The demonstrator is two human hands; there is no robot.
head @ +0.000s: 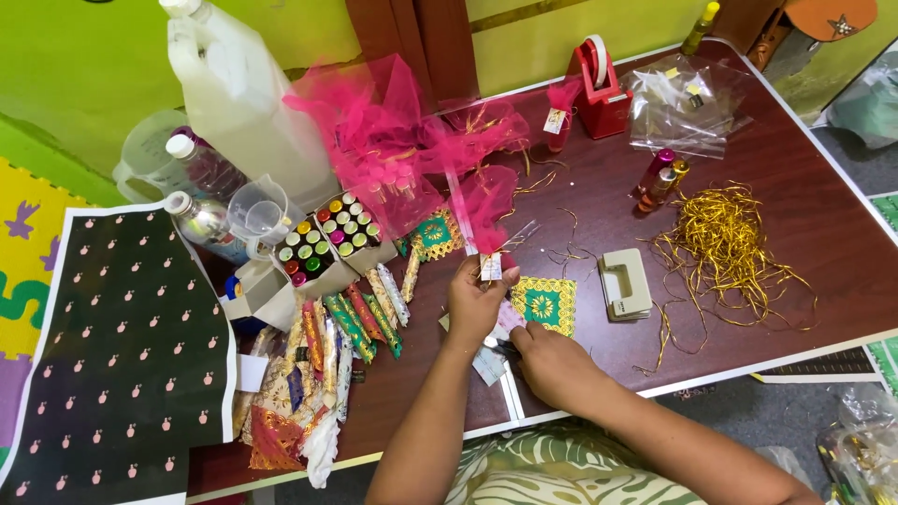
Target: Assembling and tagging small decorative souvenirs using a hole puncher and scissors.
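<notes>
Head view: the left hand (477,297) pinches a small paper tag (490,266) upright at the table's near edge, raised clear of the surface — so the pink tulle pouch (488,208) above it hangs reachable. The right hand (552,360) lies low, fingers closed on a dark tool (500,348), apparently scissors. One grey hole punch (625,284), one red tape dispenser (599,89), one gold cord tangle (725,248) — all right of the hands.
</notes>
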